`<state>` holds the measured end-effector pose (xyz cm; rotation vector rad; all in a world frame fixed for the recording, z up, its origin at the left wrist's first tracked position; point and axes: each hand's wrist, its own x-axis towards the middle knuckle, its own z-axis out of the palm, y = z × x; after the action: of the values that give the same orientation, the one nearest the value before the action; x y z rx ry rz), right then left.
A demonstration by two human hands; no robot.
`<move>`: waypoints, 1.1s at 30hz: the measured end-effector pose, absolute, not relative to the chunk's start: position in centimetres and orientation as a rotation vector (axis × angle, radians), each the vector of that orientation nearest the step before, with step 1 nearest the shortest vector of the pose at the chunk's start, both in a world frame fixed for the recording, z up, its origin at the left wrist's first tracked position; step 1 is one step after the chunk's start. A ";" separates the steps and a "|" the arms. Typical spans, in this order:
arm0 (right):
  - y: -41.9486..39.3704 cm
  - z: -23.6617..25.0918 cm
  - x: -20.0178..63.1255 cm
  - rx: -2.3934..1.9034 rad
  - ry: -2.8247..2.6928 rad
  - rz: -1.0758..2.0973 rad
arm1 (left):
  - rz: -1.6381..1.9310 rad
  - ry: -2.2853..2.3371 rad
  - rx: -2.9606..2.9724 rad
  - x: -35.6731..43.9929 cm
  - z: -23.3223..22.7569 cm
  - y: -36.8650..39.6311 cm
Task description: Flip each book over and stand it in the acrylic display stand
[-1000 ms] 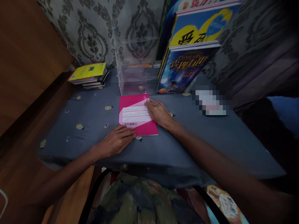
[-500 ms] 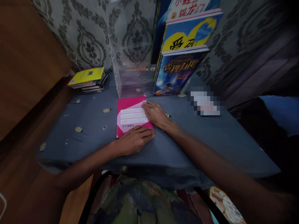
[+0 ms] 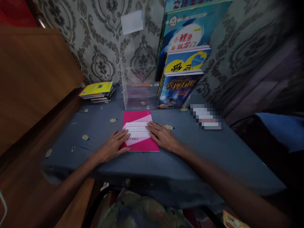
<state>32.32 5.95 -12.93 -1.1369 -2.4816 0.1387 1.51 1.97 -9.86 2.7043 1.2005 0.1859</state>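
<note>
On the blue cloth, both hands flat on pink booklet

**Print on the books, mostly upside down**

The tall blue book leaning against the wall carries red Chinese characters on a white patch; they stand upside down to the camera and seem to read 小鲤鱼跳龙门. In front of it, the yellow-and-blue book shows large black characters, also inverted and cut off by the book below, so they cannot be made out. The dark blue book at the front has a gold title in inverted characters, too blurred to read. The pink booklet on the tabletop bears a white panel with several lines of small print and a row of coloured marks, all too small to read.
</note>
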 end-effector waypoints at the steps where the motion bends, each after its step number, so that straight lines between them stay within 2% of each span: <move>1: 5.0 -12.9 32.4 -1.128 -2.497 0.132 | 0.153 1.164 2.698 1.1 -9.7 1.3; 7: -2.2 -12.6 34.4 -0.994 -2.635 0.158 | 0.064 0.924 2.733 0.2 -9.5 -3.9; 11: -6.8 -12.2 35.7 -0.875 -2.713 0.199 | 0.046 0.927 2.771 0.2 -9.9 -7.2; 18: -10.2 -12.4 36.3 -0.914 -2.668 0.146 | 0.143 0.802 2.818 -0.1 -9.0 -8.4; 22: -9.4 -11.9 36.7 -0.833 -2.485 0.265 | 0.400 0.734 2.673 -0.4 -6.9 -6.9; 27: -6.8 -8.3 35.3 -0.898 -2.086 0.519 | 0.923 0.849 2.106 2.3 -4.5 -3.7; 33: -1.5 -5.2 32.1 -1.010 -1.566 0.525 | 1.367 0.909 1.446 7.7 -8.0 2.6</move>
<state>32.05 -1.52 -5.20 -1.0103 -1.5659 0.5248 7.75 2.57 -8.03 1.4455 0.9090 1.3665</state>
